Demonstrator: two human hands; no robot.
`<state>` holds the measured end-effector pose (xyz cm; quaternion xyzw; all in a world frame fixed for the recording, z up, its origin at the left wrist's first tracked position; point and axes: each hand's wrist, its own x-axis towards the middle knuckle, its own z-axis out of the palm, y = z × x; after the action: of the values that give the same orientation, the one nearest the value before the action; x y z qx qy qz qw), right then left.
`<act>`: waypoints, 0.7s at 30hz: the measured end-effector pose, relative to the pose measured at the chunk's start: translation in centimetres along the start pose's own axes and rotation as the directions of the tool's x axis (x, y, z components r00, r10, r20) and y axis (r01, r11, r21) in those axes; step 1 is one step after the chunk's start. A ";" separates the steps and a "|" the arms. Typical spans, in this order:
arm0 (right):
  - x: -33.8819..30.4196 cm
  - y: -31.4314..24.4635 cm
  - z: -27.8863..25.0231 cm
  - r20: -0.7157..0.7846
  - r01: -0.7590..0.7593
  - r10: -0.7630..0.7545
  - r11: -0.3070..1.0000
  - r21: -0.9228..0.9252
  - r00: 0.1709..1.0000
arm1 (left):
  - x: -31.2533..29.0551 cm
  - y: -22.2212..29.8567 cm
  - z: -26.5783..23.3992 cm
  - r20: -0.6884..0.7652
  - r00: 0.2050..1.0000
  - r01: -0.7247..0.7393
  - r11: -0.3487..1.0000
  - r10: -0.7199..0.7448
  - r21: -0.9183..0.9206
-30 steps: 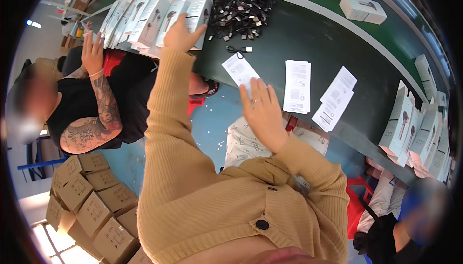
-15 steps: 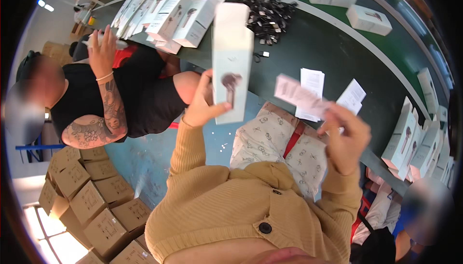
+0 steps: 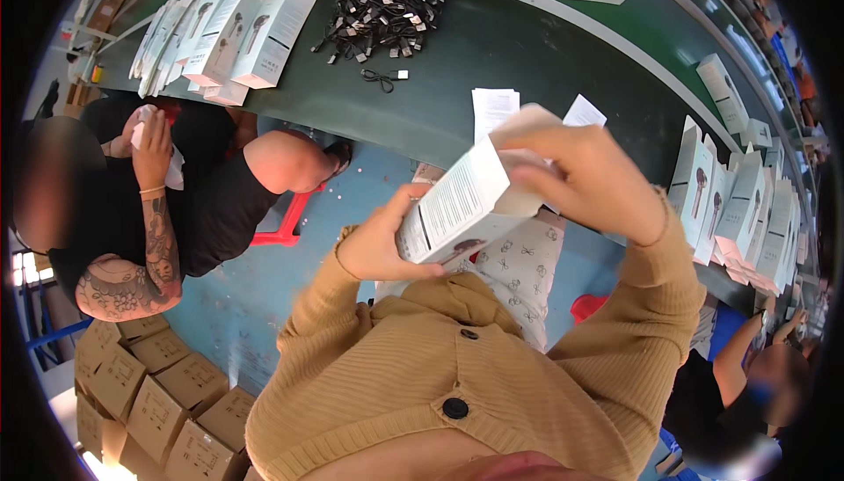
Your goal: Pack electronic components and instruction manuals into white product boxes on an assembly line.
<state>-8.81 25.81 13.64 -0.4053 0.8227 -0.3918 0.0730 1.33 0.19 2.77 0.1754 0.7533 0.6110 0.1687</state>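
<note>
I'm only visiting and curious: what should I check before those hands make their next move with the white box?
1. Left hand holding the white box: ok, it grips the lower end.
2. Box end open: ok, a flap stands out near the right hand.
3. Right hand clear of the opening: not ok, its fingers are there.
4. Box contents: cannot tell, the inside is hidden.
5. Single cable apart from the cable pile: ok, it lies separately on the table.
</note>
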 end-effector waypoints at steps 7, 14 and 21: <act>6.9 3.2 3.8 -0.361 -0.040 0.006 0.995 -0.087 0.933 | -4.7 -5.2 1.0 -0.301 0.944 0.003 0.920 -0.132 -0.392; 13.6 9.3 12.9 -0.155 -0.212 0.156 0.858 -0.469 0.976 | -7.3 -7.7 0.3 -0.377 0.904 0.087 0.949 -0.204 -0.304; 9.4 3.8 6.1 -0.189 -0.158 0.157 0.987 0.007 0.969 | -6.5 -8.0 -0.4 -0.417 0.896 0.067 0.973 -0.156 -0.221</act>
<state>-14.66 16.79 8.66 -0.3001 0.8570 -0.4182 0.0239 6.44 -4.78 -4.74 -0.0258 0.7150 0.6969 0.0497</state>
